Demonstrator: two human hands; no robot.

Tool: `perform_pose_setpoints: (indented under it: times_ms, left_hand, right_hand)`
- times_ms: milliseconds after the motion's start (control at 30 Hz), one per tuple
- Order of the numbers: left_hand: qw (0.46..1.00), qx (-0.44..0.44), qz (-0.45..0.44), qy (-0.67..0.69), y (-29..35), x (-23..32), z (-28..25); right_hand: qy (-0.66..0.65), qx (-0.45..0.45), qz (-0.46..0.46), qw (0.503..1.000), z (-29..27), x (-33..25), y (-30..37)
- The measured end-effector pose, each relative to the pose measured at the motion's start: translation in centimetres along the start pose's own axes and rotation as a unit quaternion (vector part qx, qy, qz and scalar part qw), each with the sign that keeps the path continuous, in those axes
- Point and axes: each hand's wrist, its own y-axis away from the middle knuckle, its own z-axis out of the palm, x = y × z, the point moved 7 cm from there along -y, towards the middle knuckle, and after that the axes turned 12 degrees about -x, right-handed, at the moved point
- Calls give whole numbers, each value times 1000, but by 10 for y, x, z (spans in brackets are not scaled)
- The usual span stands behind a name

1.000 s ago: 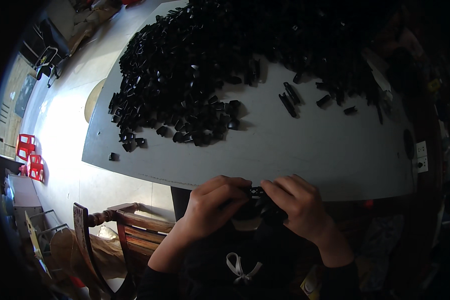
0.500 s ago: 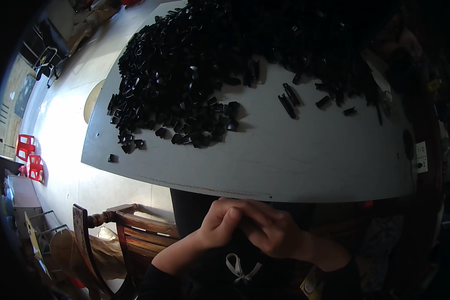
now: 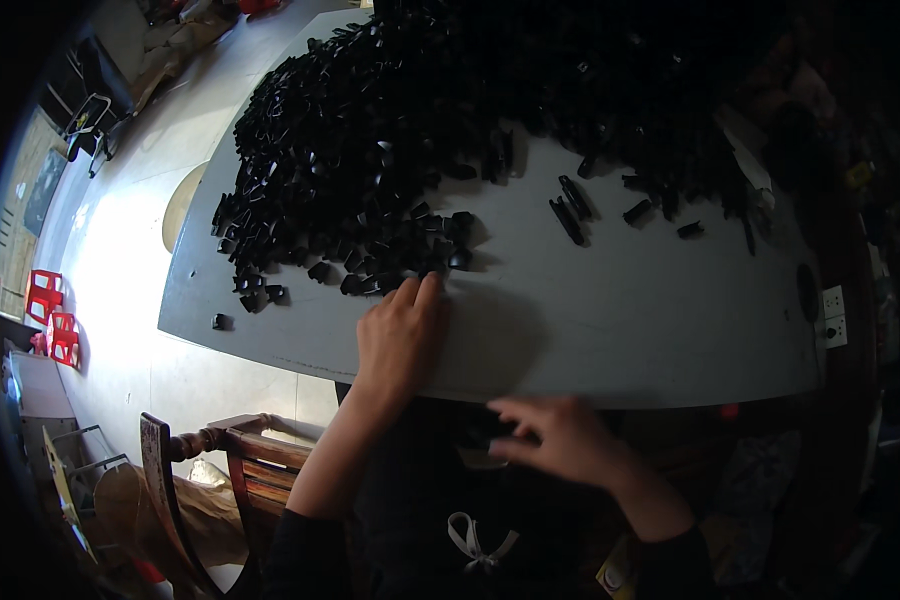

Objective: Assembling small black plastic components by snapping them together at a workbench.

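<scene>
My left hand (image 3: pixel 398 335) reaches over the table to the near edge of a large heap of small black plastic pieces (image 3: pixel 320 170). Its fingers are bent and drawn together, their tips against a black plastic piece (image 3: pixel 430 273); the underside of the grip is hidden. At the table's front edge, over my lap, my right hand (image 3: pixel 560 440) is open, thumb and fingers apart and pointing left, nothing visible between them. Two long black plastic pieces (image 3: pixel 570 210) lie side by side right of the heap.
The grey-white table (image 3: pixel 650 320) has a curved near edge. One loose black piece (image 3: pixel 221 322) lies near its left corner. A wooden chair (image 3: pixel 260 465) stands at lower left, red stools (image 3: pixel 64 338) farther left. A wall socket (image 3: pixel 834 316) is at right.
My hands were clasped together over my lap and have come apart. The left has moved forward to the heap; the right has stayed near the table edge, its fingers now spread.
</scene>
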Motion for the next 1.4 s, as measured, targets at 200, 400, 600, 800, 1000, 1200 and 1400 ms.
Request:
perform_pose_setpoints:
  times_ms: [200, 400, 600, 800, 1000, 1200, 1400]
  left_hand:
    - [1000, 4, 2, -28, -3, 3, 0]
    - [992, 25, 78, 93, 11, 10, -1]
    - [927, 1, 129, 351, 34, 22, -30]
    - [916, -41, 145, 372, 37, 39, -29]
    - [914, -57, 153, 370, 42, 43, -32]
    - [926, -43, 175, 332, 48, 43, -32]
    - [908, -60, 206, 360, 52, 46, -30]
  right_hand:
    - [343, 423, -16, 838, -151, 18, -30]
    - [513, 340, -70, 785, -152, 25, -49]
    - [178, 291, -187, 921, -87, -24, -7]
    - [-20, 207, -189, 960, -64, -24, 5]
    - [7, 177, -173, 969, -60, -28, 3]
    - [85, 235, -188, 950, -52, -35, 4]
    - [135, 188, -186, 955, -43, -33, 10]
